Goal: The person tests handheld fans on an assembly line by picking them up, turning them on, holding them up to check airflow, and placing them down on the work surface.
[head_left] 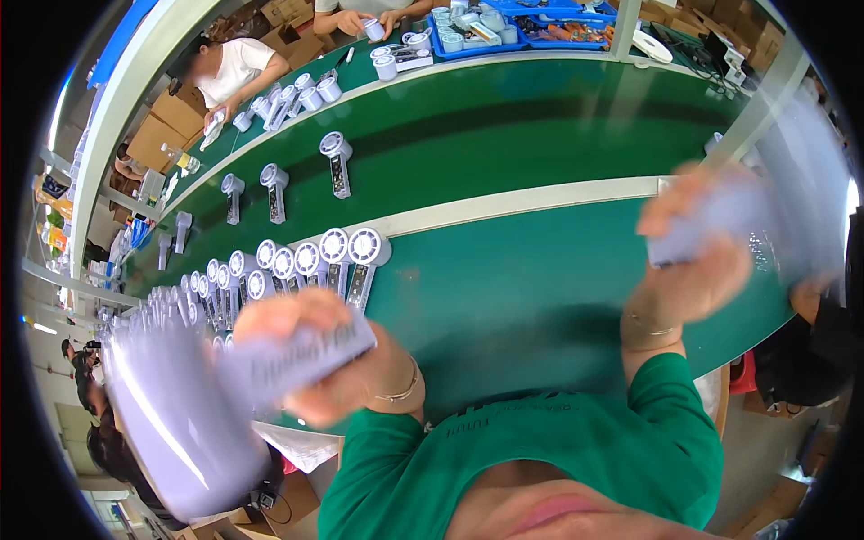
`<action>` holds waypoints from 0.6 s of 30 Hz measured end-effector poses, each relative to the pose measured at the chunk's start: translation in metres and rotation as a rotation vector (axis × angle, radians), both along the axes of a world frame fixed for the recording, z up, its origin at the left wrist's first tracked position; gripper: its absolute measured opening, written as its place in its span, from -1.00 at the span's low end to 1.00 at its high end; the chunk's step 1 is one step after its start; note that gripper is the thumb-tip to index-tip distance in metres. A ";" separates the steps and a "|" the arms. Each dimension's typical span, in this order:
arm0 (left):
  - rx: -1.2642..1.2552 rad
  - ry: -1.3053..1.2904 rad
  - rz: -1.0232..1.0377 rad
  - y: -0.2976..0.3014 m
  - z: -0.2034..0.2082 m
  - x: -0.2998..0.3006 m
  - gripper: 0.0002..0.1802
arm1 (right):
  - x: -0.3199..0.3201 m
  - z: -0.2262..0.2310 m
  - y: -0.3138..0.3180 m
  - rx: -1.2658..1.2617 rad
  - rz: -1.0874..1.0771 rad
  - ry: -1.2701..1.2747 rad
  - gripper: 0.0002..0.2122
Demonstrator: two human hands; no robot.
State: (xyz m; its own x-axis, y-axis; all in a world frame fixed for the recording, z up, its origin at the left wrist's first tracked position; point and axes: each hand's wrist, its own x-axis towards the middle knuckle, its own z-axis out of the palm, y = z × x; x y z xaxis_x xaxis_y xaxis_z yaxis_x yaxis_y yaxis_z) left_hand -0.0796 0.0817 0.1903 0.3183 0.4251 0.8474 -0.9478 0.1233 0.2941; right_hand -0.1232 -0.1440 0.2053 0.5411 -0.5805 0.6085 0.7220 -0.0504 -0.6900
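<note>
Raised over the near left edge of the bench, my left hand (337, 382) is wrapped round the flat handle of a lavender handheld fan (180, 423). Its large rounded head points down and to the left, with dark lettering along the handle. My right hand (706, 274), smeared by motion, grips the handle of a second lavender handheld fan (801, 171), whose blurred head extends to the far right. Beyond my left hand, several lavender fans (364, 247) stand crowded in rows, round grilles up and circuit boards showing in their handles.
A pale rail (531, 197) separates my green bench top (504, 270) from a green conveyor belt (504, 112). Spaced fans (336, 162) lie on the belt. Across it, two people handle white parts beside blue trays (477, 49). A white post (756, 121) rises at right.
</note>
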 end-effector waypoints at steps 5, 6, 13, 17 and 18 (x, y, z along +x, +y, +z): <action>-0.063 0.180 0.039 0.011 0.002 0.007 -0.40 | 0.011 -0.039 -0.043 -1.017 0.504 0.735 -0.52; -0.082 0.140 0.041 0.015 0.006 0.007 -0.43 | 0.005 -0.045 -0.046 -1.114 0.595 0.815 -0.52; -0.143 0.123 -0.017 0.023 0.012 0.003 -0.38 | -0.029 -0.097 -0.060 -1.041 0.897 1.154 -0.63; -0.093 0.131 0.053 0.029 0.010 -0.004 -0.35 | -0.029 -0.110 -0.065 -1.057 0.836 1.172 -0.63; -0.115 0.133 0.065 0.029 0.011 -0.006 -0.34 | -0.030 -0.109 -0.066 -1.089 0.817 1.111 -0.62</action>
State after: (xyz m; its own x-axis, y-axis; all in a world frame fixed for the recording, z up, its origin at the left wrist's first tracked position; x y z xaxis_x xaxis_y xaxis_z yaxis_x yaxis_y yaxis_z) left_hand -0.0853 0.1112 0.2010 0.3934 0.5399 0.7441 -0.9083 0.1034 0.4053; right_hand -0.1529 -0.2102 0.0963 0.8512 0.4110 -0.3264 0.0483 -0.6807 -0.7310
